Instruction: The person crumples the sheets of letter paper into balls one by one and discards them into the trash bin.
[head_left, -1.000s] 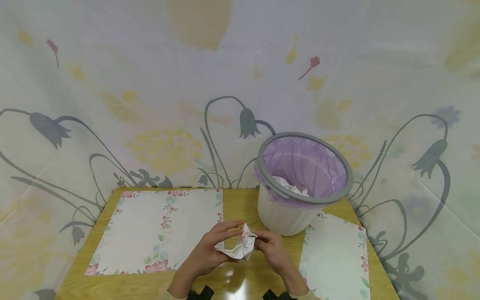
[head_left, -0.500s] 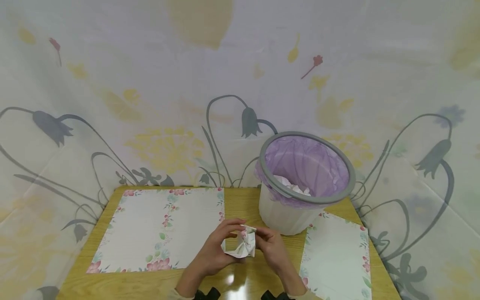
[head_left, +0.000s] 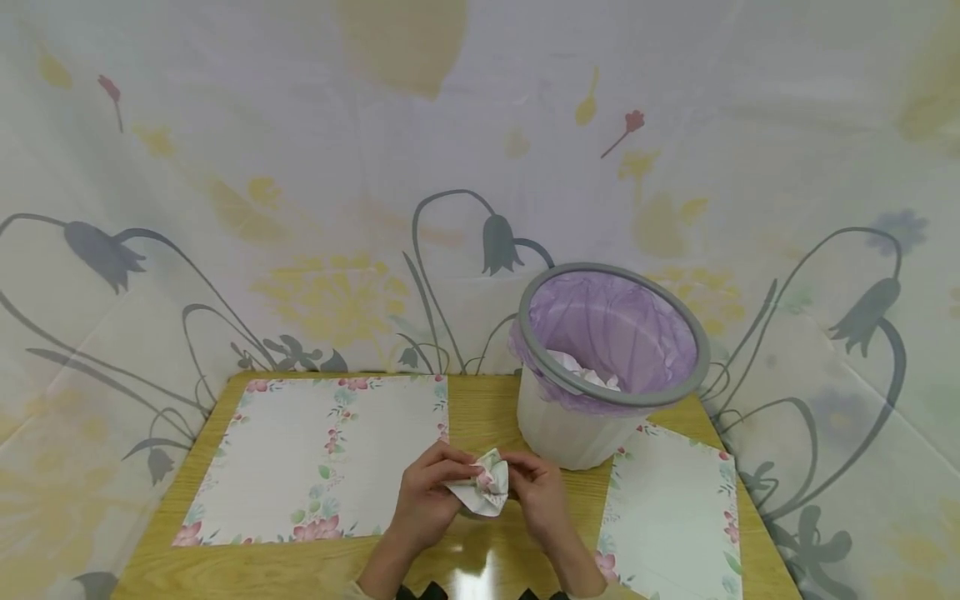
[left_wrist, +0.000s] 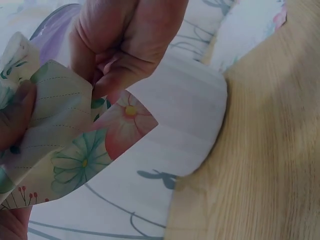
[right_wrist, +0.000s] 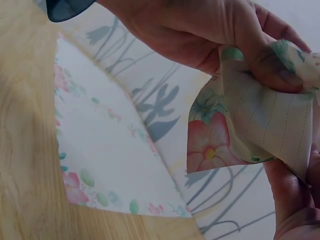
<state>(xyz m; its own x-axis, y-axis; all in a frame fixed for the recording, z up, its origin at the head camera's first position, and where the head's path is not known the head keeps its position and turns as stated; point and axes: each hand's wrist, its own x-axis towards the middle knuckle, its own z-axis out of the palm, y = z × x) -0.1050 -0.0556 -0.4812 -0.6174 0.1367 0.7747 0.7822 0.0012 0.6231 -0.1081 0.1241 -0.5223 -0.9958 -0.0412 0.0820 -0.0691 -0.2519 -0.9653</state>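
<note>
A crumpled sheet of floral-bordered, lined paper point(head_left: 487, 492) is held up over the table, between my two hands. My left hand point(head_left: 427, 498) grips its left side, with the thumb point(right_wrist: 272, 70) pressed on the lined face in the right wrist view. On the other side my right hand point(head_left: 543, 500) pinches the paper's edge; its curled fingers point(left_wrist: 127, 37) show in the left wrist view. A pink flower corner point(left_wrist: 131, 117) sticks out from the bunched paper. Part of each hand's fingers is hidden behind the sheet.
A white bin point(head_left: 562, 433) with a grey rim and purple liner stands just beyond my right hand. Crumpled paper point(head_left: 581, 371) lies inside it. Flat floral sheets lie on the wooden table, at left point(head_left: 285, 458) and at right point(head_left: 675, 517). A patterned cloth point(head_left: 480, 125) hangs behind.
My left fingers have come down over the paper, and its upper part is more bunched. Both hands remain in nearly the same place. The bin and flat sheets have not moved.
</note>
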